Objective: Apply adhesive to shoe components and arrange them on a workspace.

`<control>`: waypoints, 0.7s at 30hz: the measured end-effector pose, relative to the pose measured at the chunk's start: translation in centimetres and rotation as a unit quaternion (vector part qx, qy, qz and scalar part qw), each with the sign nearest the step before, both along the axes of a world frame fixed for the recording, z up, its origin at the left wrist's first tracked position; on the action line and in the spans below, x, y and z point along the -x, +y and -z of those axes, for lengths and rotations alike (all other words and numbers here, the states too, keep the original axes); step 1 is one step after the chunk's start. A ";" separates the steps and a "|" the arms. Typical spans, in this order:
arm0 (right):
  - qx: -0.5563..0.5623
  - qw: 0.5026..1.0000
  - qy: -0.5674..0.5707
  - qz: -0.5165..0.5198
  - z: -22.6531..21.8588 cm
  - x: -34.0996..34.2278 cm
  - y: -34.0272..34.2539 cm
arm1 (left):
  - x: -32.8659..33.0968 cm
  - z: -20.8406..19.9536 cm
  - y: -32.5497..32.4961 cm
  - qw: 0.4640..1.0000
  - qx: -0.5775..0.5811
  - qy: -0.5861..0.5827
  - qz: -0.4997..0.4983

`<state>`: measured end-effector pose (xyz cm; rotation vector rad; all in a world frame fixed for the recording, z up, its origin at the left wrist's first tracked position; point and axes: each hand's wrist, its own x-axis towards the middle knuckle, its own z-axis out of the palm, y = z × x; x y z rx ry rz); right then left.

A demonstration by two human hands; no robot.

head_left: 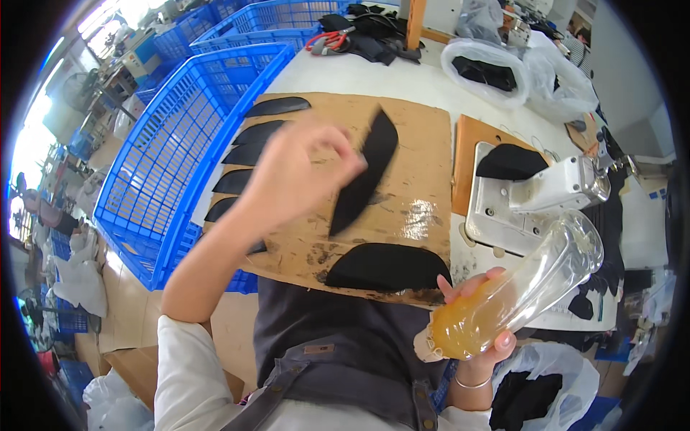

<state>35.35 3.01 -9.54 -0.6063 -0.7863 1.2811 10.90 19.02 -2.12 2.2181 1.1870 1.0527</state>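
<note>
My left hand (302, 161) is closed in a pinch on the edge of a black curved fabric piece (370, 169), blurred by motion, held over a brown cardboard sheet (413, 136). In my right hand (497, 350) is a clear plastic bottle (517, 291) of amber liquid, tilted with its narrow tip end down and left, beside the board's near right corner. Another black half-oval piece (388, 267) lies flat on the near edge of the cardboard. Several similar dark pieces (241, 154) line its left side, some partly hidden behind my left forearm.
A blue plastic basket (172, 129) stands left of the board. On the right is a white sewing machine (560, 184) with a black piece (512, 161) on its bed. Red-handled cutters (330, 42) and plastic bags (521, 72) with black pieces occupy the table's far side.
</note>
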 end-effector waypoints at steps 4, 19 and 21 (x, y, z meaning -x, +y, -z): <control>-0.003 1.000 -0.018 -0.009 -0.6 0.2 0.1 | 1.6 -0.5 7.4 0.914 -0.362 0.070 -0.166; -0.054 0.998 -0.034 0.014 -0.7 0.0 -0.5 | -1.7 10.4 14.3 0.898 -0.325 0.289 -0.063; -0.051 0.998 -0.041 0.007 -0.7 0.1 -0.4 | -1.5 10.3 14.4 0.906 -0.309 0.281 -0.060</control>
